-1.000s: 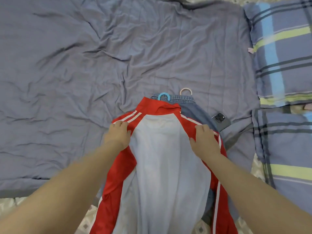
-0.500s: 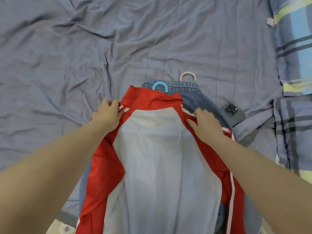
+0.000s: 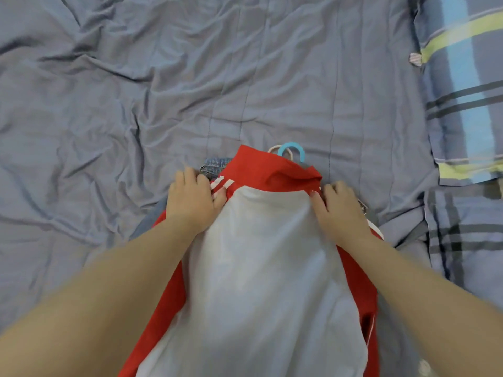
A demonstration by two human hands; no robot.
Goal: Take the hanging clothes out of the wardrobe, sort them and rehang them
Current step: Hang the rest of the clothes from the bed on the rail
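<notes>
The jacket (image 3: 261, 254), red with a pale centre panel and striped shoulders, is laid flat at the near edge of the bed (image 3: 190, 91), collar pointing towards the far edge. It is spread on top of a denim garment (image 3: 215, 163), of which only a waistband strip shows beside the collar. Two hanger hooks project past the collar: a blue hook (image 3: 292, 148) and a pale hook (image 3: 275, 149), overlapping. Which hook belongs to which garment cannot be told.

The left hand (image 3: 190, 202) is set on the jacket's left shoulder and the right hand (image 3: 340, 210) on its right shoulder. The fingers (image 3: 190, 172) of the left hand are curled over the shoulder edge with the thumb pressed on the stripes; the right hand's fingers (image 3: 330, 187) are likewise curled round the shoulder seam. Both hands are judged to be gripping the fabric.

The step in hand is judged to be the sorting stage: a removed garment is being positioned on the stack. Plaid pillows (image 3: 462, 104) lie along the right edge of the bed.

For the next move, the shoulders should be released evenly and the hooks kept clear of the collar, so that each hanger can be picked up separately for rehanging.
</notes>
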